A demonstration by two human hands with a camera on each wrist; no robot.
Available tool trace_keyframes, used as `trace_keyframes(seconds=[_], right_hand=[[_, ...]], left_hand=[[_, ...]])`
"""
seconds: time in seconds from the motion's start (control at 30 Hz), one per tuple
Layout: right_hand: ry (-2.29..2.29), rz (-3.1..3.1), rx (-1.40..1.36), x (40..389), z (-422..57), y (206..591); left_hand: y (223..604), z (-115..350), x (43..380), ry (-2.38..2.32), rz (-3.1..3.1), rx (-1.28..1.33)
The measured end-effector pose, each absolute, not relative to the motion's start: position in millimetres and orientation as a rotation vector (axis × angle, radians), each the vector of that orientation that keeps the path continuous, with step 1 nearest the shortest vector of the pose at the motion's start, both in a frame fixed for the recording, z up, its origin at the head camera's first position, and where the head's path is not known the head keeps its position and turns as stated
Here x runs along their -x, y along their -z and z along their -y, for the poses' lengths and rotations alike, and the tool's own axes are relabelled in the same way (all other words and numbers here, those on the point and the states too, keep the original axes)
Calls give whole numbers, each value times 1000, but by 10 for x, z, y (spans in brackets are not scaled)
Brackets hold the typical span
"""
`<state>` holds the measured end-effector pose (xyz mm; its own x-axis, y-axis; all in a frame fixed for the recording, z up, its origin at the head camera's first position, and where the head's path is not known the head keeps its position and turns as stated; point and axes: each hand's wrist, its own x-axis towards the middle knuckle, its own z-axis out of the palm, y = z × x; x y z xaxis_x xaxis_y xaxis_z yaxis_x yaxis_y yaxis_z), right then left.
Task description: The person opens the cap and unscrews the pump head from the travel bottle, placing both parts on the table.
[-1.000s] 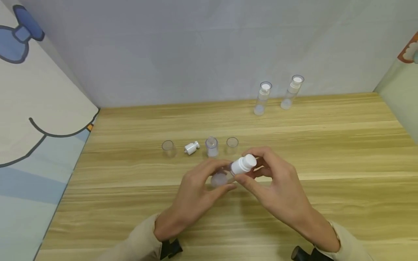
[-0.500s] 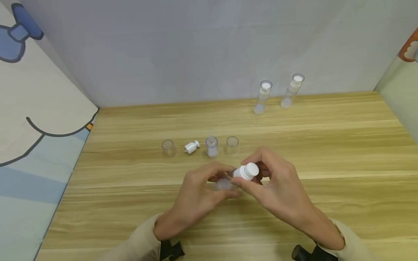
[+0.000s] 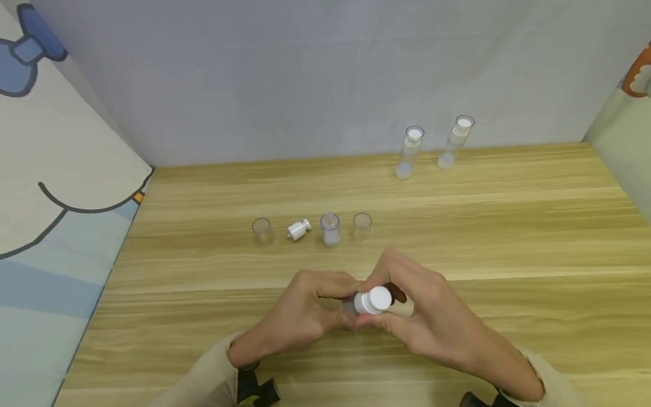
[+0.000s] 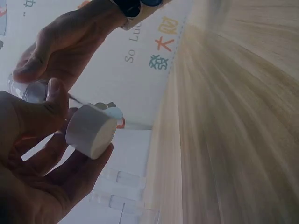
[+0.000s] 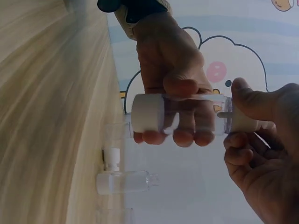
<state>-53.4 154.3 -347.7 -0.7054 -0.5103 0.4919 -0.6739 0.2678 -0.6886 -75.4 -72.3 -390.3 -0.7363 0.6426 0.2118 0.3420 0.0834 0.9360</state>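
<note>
A clear plastic, straight-sided bottle with a white base (image 5: 201, 116) is held tilted above the pale wood-grain bench (image 3: 178, 339), between the two hands. The left hand (image 3: 300, 314) has its fingers curled round the clear wall, near the base; the right hand (image 3: 432, 316) pinches the glossy white pump top (image 3: 373, 301) at the bottle's neck. Fingers cover the joint, so I can't fairly tell whether the pump is fully seated.

The bottle should prove light and stiff, its smooth wall apt to slip or turn in a loose grasp. It is best held round the lower body, with the pump taken by its wide collar rather than its button, which probably gives under pressure. Beyond the hands, a small white pump (image 3: 298, 230) lies on its side.
</note>
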Motion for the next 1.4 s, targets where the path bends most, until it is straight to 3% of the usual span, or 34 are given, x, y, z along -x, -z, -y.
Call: trace_keyframes(seconds=[0.3, 0.73, 0.87, 1.4], right_hand=[[-1351, 2381, -1327, 517, -1603, 3336], [-1149, 2456, -806, 442, -1458, 3483], [-1216, 2413, -762, 422, -1409, 3496], [-1442, 2371, -1292, 425, -1652, 3341]], left_hand=[[3897, 781, 703, -1720, -2037, -1026], [3876, 672, 606, -1864, -2124, -823], [3866, 631, 587, -1865, -2133, -780], [3821, 781, 638, -1701, -1831, -855]])
